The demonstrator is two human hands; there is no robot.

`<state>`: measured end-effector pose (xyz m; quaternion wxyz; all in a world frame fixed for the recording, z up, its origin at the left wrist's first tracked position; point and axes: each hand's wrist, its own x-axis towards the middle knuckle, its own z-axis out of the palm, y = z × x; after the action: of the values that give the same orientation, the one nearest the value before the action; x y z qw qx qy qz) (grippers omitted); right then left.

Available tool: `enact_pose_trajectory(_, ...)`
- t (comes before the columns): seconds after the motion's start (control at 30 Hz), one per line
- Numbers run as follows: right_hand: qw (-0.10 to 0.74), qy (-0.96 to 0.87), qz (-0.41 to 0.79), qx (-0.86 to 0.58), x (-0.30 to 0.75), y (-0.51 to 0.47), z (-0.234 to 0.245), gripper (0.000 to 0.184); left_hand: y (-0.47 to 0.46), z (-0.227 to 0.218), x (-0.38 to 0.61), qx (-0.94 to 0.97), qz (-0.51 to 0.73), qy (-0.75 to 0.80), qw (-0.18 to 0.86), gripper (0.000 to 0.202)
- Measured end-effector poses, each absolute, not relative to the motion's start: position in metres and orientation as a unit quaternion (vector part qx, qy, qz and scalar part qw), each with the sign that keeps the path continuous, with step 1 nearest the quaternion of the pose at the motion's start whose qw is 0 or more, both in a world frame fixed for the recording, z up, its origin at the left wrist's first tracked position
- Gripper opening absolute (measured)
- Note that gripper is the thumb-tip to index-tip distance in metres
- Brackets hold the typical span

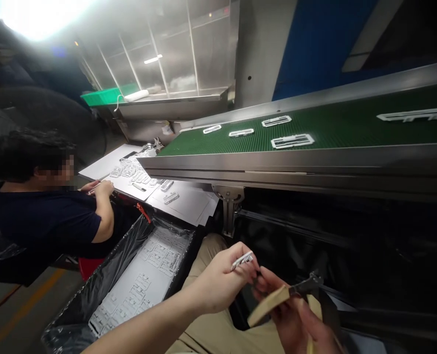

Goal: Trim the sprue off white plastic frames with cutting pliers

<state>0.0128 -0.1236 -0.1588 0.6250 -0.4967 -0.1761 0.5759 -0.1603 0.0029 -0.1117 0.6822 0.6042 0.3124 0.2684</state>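
My left hand (220, 282) is closed, pinching a small white plastic part (242, 259) between thumb and fingers above my lap. My right hand (295, 319) is closed round the tan handles of a pair of cutters (292, 293), whose dark jaws point right, close beside the part. Both hands sit below the conveyor's steel frame.
A green conveyor belt (336, 129) slopes up to the right and carries several white plastic frames (292, 141). A black-lined bin (103, 290) holding white parts stands at my left knee. A seated co-worker (44, 211) works at a table strewn with parts (137, 177).
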Motion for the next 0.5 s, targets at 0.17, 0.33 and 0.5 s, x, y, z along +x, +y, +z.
enact_pose_trajectory(0.17,0.593,-0.243,0.510,-0.574,0.017,-0.137,-0.156,0.071,-0.005,-0.110,-0.163,0.605,0.168,0.340,0.700,0.062)
enact_pose_trajectory(0.33,0.599,-0.273,0.436,-0.614,0.014,-0.131,-0.145,0.063,-0.016,-0.121,-0.161,0.560,0.197,0.361,0.720,0.070)
enact_pose_trajectory(0.5,0.576,-0.297,0.413,-0.640,0.016,-0.134,-0.151,0.059,-0.023,-0.127,-0.156,0.530,0.204,0.386,0.727,0.080)
